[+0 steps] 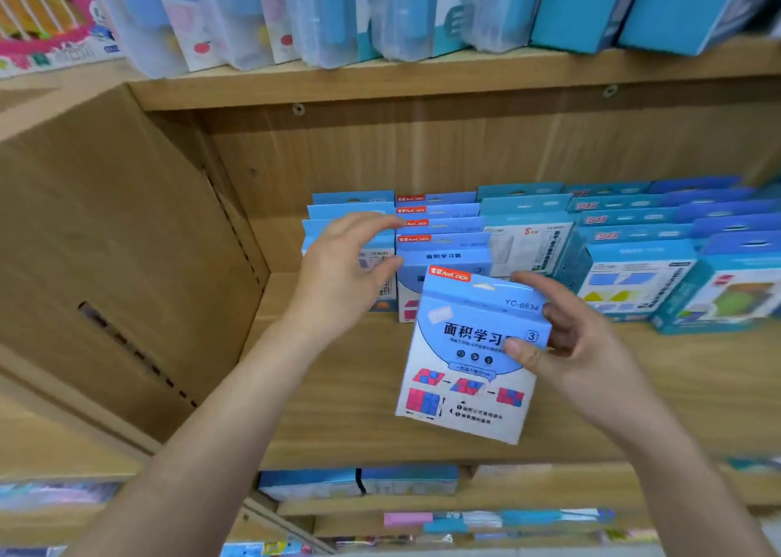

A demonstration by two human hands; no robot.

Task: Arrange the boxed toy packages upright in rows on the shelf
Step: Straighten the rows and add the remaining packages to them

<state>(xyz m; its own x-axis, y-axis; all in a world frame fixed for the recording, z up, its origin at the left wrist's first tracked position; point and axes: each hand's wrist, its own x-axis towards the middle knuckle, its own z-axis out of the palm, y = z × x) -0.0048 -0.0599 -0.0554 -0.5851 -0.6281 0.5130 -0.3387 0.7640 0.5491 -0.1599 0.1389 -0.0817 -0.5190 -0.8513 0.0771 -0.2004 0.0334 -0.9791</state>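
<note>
My right hand [566, 341] grips a light blue and white boxed toy package [465, 358] by its right edge, thumb on the front, holding it slightly tilted above the wooden shelf [634, 408]. Behind it stands a row of matching blue boxes [443, 239] with red logo tabs. My left hand [346, 269] reaches to the left row of blue boxes [350, 210], fingers spread loosely over their tops; whether it touches them I cannot tell.
Further rows of blue boxed toys [634, 260] fill the shelf to the right. A wooden side panel [126, 239] closes the bay on the left. An upper shelf [422, 78] carries clear and teal packages. Lower shelves [422, 497] hold more goods.
</note>
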